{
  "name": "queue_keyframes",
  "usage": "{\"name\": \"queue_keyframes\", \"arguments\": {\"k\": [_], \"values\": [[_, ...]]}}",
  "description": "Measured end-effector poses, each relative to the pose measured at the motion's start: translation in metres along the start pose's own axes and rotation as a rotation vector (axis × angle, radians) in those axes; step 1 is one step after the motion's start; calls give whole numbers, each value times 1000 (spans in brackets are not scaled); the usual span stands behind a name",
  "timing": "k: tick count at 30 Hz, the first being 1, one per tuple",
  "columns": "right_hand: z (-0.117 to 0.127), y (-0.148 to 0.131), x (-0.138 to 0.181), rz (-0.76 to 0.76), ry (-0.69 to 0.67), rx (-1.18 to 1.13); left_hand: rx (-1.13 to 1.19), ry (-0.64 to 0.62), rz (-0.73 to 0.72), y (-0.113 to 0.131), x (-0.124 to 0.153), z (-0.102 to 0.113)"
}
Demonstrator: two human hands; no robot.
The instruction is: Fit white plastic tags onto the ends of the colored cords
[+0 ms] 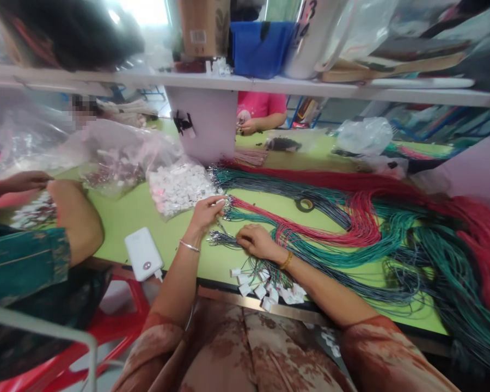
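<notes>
My left hand [206,213] is closed in a pinch at the wire ends, with a small white connector [220,201] at its fingertips. My right hand [258,240] has its fingers curled over the dark grey wires [228,239], whose metal-tipped ends point left. Between and beyond the hands run red wires [265,210] and green wires [253,218], fanning out to the right. Below my right hand lies a cluster of wires with white connectors [269,288] on their ends. A plastic bag of white connectors [182,188] rests just past my left hand.
A white power bank [141,250] with a cable lies left on the green table [118,218]. A roll of black tape [305,204] sits among the wires. Overhead, a shelf [261,84] carries a blue bin [261,49]. A co-worker's arm [75,218] is at left; another person [263,111] sits opposite.
</notes>
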State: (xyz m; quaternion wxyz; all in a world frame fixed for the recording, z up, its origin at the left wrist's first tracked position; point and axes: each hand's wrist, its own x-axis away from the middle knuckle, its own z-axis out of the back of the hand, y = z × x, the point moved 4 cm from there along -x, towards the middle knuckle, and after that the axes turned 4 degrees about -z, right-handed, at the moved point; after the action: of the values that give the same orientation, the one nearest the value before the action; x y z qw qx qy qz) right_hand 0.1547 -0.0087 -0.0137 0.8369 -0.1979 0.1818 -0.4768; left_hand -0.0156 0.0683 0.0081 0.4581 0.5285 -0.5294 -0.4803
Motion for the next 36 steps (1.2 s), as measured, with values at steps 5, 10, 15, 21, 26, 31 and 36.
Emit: {"name": "queue_keyframes", "arguments": {"k": [5,10,15,21,26,31,36], "values": [[3,3,5,-26,87,9,130,-39,60,-6,4,4],[6,-8,7,-3,87,298,277,80,62,-8,6,20],[5,-14,1,-41,29,285,342,82,50,-4,8,19],[7,-4,-4,-36,15,57,358,39,76,-5,12,11],[12,-6,-7,-67,1,73,378,23,81,-5,15,6],[4,-13,-13,-19,-79,113,377,19,81,-7,16,4],[12,-2,-7,-2,53,21,387,21,71,-9,15,5]]}}
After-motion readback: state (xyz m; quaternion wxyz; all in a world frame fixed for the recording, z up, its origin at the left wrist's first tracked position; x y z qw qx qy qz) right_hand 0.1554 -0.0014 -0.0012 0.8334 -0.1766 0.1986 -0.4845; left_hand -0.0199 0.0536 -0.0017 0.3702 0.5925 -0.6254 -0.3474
